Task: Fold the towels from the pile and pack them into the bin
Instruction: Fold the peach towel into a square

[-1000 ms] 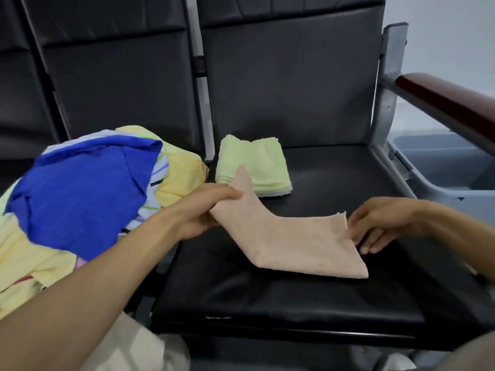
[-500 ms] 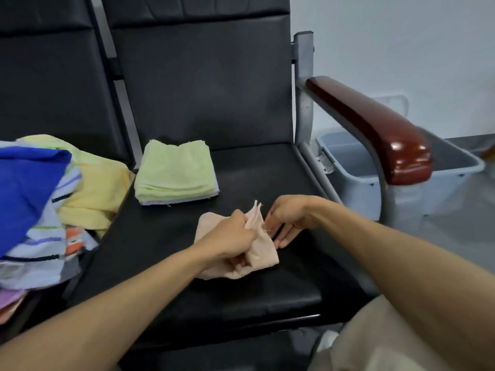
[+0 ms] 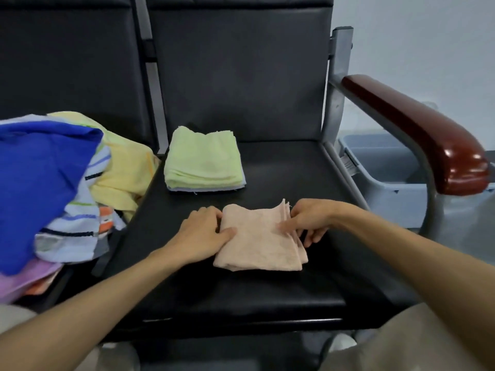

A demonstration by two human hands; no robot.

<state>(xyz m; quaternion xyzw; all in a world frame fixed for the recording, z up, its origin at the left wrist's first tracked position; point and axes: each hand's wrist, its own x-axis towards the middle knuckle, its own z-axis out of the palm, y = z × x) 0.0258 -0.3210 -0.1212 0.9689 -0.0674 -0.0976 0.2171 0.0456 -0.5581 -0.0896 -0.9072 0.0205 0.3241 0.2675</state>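
A peach towel [image 3: 261,238] lies folded into a small square on the black seat [image 3: 241,298]. My left hand [image 3: 203,231] holds its left edge, thumb on top and fingers curled at the fold. My right hand [image 3: 310,220] pinches the stacked layers at its right edge. Behind them sits a folded stack with a light green towel [image 3: 203,159] on top. The unfolded pile [image 3: 53,183], blue, yellow and striped, covers the seat at the left. The grey bin [image 3: 388,178] stands on the floor to the right, beyond the armrest.
A dark red armrest [image 3: 417,129] on a metal frame rises between the seat and the bin. Black seat backs stand behind. My beige trouser legs show at the bottom corners.
The peach towel went from half open to a bunched fold, and now lies flat as a small square. Both hands moved apart to its left and right edges. The camera view shifted.
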